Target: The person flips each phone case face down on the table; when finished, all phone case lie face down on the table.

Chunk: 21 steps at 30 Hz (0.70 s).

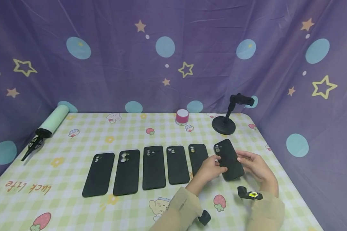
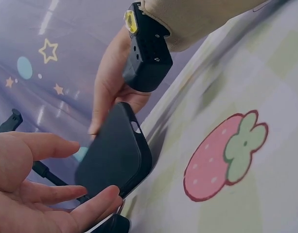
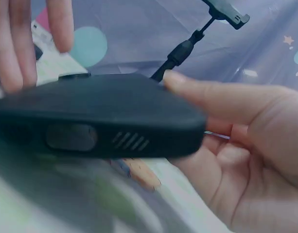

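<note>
My right hand [image 1: 257, 165] pinches a black phone case [image 1: 229, 160] by its right side, thumb on top and fingers below. The case is tilted, its camera cutouts at the far left corner; in the right wrist view its bottom edge shows a port slot and slanted speaker slits. At the case's left side is my left hand [image 1: 209, 168], its fingers spread and loosely extended in the left wrist view. Whether its fingertips touch the case I cannot tell. Left of the hands, black phone cases lie in a row; the nearest phone case [image 1: 198, 154] is partly covered by my left hand.
Further along the row are several more cases, from a phone case [image 1: 178, 165] to the leftmost phone case [image 1: 99, 175]. A black phone stand [image 1: 224, 125] and a pink-and-white round object [image 1: 182, 117] stand at the back. A green cylinder with a black nozzle [image 1: 53, 122] lies far left.
</note>
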Tool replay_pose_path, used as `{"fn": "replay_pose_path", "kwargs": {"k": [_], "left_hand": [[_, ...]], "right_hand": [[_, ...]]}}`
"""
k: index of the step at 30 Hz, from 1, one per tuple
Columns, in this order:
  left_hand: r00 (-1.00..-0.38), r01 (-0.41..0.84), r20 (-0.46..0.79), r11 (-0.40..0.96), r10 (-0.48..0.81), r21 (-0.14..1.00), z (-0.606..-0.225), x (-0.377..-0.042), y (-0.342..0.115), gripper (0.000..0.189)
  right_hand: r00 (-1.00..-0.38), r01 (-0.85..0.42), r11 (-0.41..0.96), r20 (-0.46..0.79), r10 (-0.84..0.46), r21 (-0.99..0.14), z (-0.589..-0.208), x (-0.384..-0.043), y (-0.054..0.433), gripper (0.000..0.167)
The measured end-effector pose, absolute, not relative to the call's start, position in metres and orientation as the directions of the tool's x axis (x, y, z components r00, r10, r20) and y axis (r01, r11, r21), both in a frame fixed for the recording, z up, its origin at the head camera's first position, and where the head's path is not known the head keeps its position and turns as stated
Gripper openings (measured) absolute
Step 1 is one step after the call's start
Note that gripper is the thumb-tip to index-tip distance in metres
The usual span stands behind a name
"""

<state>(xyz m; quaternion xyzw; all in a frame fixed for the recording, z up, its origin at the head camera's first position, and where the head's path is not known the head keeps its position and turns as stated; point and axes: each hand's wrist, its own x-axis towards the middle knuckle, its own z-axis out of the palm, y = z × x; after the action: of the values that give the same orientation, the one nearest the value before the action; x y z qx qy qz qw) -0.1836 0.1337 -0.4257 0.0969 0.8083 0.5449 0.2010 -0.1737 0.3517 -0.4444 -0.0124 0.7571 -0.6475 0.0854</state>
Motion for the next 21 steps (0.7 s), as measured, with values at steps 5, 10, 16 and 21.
{"fn": "replay_pose_path", "kwargs": {"k": [5,10,16,21], "left_hand": [[-0.9,-0.072,-0.236,0.409,0.366,0.91,-0.425,-0.184,0.133,0.048],[-0.9,-0.062,-0.238,0.432,0.366,0.9,-0.424,-0.185,0.132,0.047],[-0.899,-0.051,-0.235,0.444,0.37,0.894,-0.423,-0.184,0.132,0.047],[-0.897,-0.035,-0.228,0.454,0.378,0.89,-0.423,-0.183,0.132,0.047]], "right_hand": [[-0.982,0.153,0.32,-0.181,-0.058,-0.935,-0.446,-0.173,0.351,0.054],[-0.98,0.171,0.415,-0.197,-0.02,-0.894,-0.448,-0.175,0.346,0.049],[-0.983,0.167,0.507,-0.182,0.021,-0.846,-0.445,-0.175,0.342,0.043],[-0.98,0.189,0.514,-0.196,0.041,-0.837,-0.443,-0.175,0.34,0.041]]}}
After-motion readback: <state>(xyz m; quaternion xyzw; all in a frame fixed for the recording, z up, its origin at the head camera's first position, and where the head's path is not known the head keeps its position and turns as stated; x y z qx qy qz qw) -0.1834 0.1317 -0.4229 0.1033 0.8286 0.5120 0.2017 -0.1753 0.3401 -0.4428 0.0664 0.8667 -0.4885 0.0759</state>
